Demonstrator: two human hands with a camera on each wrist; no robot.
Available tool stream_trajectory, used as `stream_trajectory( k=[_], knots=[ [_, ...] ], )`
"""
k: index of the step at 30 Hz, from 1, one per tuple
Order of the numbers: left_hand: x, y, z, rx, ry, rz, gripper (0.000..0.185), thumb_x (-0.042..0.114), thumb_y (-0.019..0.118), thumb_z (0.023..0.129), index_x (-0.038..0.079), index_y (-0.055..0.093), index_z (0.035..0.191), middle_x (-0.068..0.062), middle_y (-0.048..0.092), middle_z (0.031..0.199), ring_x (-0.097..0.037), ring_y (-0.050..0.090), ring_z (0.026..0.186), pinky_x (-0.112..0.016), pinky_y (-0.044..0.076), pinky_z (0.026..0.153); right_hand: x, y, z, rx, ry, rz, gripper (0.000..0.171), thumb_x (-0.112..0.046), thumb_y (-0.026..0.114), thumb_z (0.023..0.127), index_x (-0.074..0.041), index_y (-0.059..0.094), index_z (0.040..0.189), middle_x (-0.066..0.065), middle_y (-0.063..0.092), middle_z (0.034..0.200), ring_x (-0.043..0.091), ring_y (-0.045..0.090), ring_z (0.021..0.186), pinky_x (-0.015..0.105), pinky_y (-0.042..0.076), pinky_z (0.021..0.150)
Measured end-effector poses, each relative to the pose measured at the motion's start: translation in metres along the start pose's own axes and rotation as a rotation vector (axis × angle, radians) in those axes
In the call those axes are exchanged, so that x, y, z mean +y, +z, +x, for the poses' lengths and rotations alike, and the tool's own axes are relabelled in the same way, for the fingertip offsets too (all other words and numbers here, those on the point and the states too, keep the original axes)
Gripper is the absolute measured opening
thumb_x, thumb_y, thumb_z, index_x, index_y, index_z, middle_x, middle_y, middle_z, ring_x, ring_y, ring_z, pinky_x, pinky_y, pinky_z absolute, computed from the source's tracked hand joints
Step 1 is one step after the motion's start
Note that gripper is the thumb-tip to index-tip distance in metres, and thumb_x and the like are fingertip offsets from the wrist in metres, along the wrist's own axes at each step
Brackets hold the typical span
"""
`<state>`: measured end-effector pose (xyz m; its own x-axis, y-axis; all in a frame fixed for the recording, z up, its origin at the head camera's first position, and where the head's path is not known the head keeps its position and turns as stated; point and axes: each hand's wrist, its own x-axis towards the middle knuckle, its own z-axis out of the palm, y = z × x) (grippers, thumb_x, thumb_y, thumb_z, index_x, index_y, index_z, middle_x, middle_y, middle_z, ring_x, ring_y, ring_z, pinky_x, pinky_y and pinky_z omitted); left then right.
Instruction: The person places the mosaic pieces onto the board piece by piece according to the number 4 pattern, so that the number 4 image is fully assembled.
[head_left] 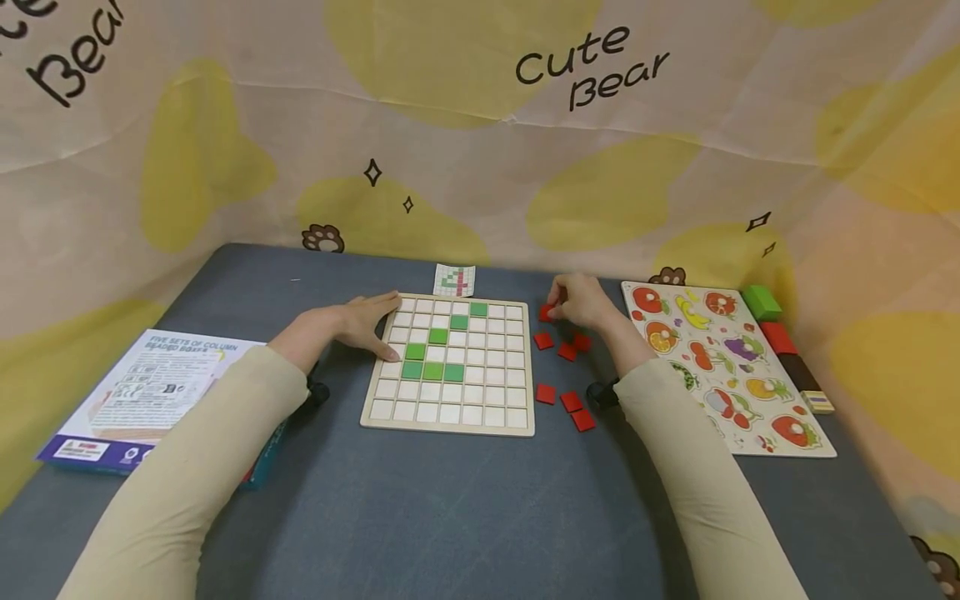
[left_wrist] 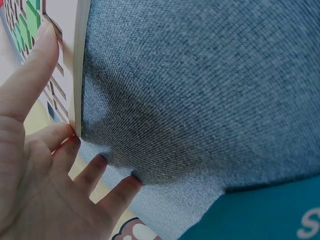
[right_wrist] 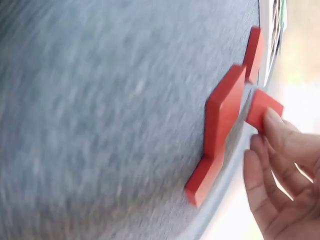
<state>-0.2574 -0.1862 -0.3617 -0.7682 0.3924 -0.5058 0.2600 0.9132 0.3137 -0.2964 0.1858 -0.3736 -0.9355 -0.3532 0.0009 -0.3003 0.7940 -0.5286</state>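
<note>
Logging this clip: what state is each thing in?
Grid board: flat on table, seven green tiles in place, other cells white.
Left hand: open, fingers resting on the board's left edge.
Right hand: pinching a red tile.
Loose red tiles: scattered beside the board.
Fruit puzzle: flat, pieces seated.
</note>
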Motion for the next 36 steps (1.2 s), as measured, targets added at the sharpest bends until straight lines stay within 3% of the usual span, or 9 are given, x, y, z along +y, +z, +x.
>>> stream_trajectory(
  k=[4,8,12,16,26,30,36],
  knots=[
    [0.002,-0.001,-0.002,-0.001,0.004,-0.003,0.105,0.047,0.071,0.088,0.009,0.005,0.161,-0.016,-0.004,0.168,-0.055,0.0,0.15,-0.075,0.012,0.118,-0.013,0.005,0.003,0.058,-0.006,0.106,0.013,-0.002,0.076,0.084,0.001,0.07,0.094,0.02,0.07,0.092,0.026,0.063,0.078,0.021,0.046,0.063],
    [0.003,-0.002,-0.005,-0.002,0.008,-0.002,0.106,0.047,0.072,0.087,0.008,0.006,0.161,-0.017,-0.003,0.168,-0.056,0.001,0.15,-0.075,0.013,0.117,-0.032,0.014,0.009,0.028,0.009,0.163,0.013,-0.003,0.077,0.084,-0.001,0.072,0.095,0.018,0.071,0.091,0.023,0.065,0.076,0.02,0.051,0.061],
    [0.003,-0.002,-0.005,-0.002,0.013,0.0,0.106,0.047,0.073,0.087,0.008,0.006,0.16,-0.018,-0.002,0.168,-0.056,0.002,0.149,-0.074,0.013,0.118,-0.052,0.025,0.014,-0.042,0.033,0.138,0.011,-0.008,0.077,0.085,-0.006,0.074,0.095,0.01,0.07,0.088,0.018,0.063,0.076,0.022,0.054,0.065],
    [0.003,-0.001,-0.004,0.001,0.021,-0.003,0.106,0.045,0.073,0.088,0.006,0.006,0.16,-0.018,-0.002,0.168,-0.056,0.002,0.149,-0.073,0.012,0.119,-0.067,0.034,0.018,-0.089,0.027,0.128,0.01,-0.008,0.074,0.087,-0.007,0.075,0.097,0.01,0.071,0.089,0.022,0.064,0.079,0.024,0.056,0.067],
    [0.005,-0.002,-0.006,0.001,0.014,-0.001,0.105,0.046,0.072,0.088,0.007,0.006,0.16,-0.018,-0.003,0.168,-0.056,0.001,0.149,-0.074,0.012,0.118,-0.081,0.047,0.025,-0.111,-0.029,0.027,0.007,-0.005,0.073,0.086,-0.005,0.076,0.093,0.011,0.076,0.094,0.025,0.068,0.089,0.035,0.058,0.084],
    [0.005,-0.002,-0.007,0.003,0.012,0.003,0.105,0.046,0.072,0.088,0.008,0.007,0.16,-0.018,-0.002,0.168,-0.056,0.002,0.149,-0.074,0.013,0.118,-0.082,0.048,0.025,-0.118,-0.024,0.033,0.007,-0.005,0.075,0.086,-0.006,0.077,0.092,0.011,0.077,0.093,0.025,0.07,0.087,0.033,0.059,0.083],
    [0.005,-0.003,-0.006,0.0,0.006,0.004,0.105,0.047,0.072,0.088,0.008,0.007,0.161,-0.017,-0.002,0.168,-0.055,0.001,0.15,-0.074,0.013,0.118,-0.082,0.048,0.024,-0.139,-0.03,0.045,0.008,-0.007,0.077,0.084,-0.007,0.079,0.092,0.011,0.078,0.095,0.022,0.072,0.079,0.026,0.059,0.069]
  ],
)
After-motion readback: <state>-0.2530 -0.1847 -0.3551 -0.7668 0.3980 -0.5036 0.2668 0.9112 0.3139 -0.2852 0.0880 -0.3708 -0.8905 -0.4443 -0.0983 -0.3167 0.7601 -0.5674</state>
